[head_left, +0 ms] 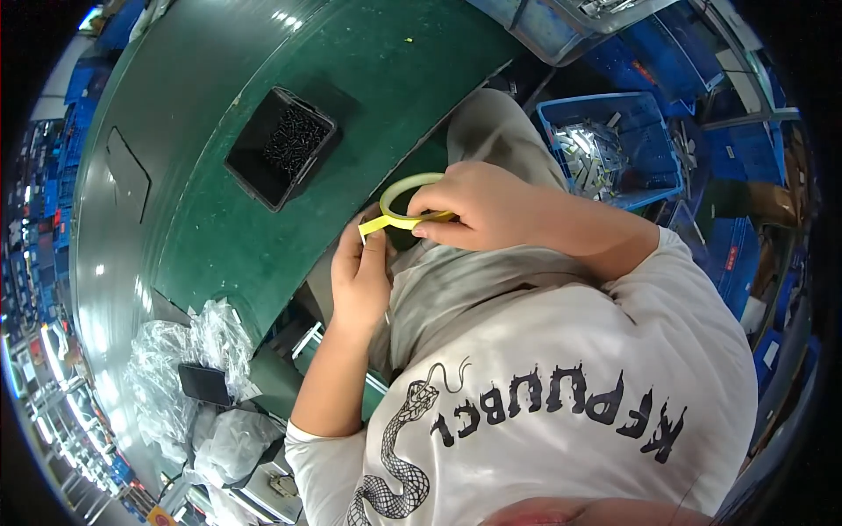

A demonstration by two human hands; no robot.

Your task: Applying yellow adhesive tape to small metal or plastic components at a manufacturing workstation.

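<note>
A roll of yellow tape [405, 185] is gripped at its right side by my right hand [481, 209], with fingers through and around the ring. From the roll a short strip of tape [375, 224] runs out to the left. My left hand [360, 276] pinches the free end of that strip between thumb and fingers; a small pale edge shows under the tape there, too small to name. Both hands are above my lap, beside the edge of the green table [263, 254].
On the table stands a black bin [281, 149] with many small dark parts. Clear plastic bags [189, 368] and a dark rectangular object [204, 384] lie at lower left. To the right is a blue crate [645, 171] of metallic pieces; a grey tub [544, 31] is at the top.
</note>
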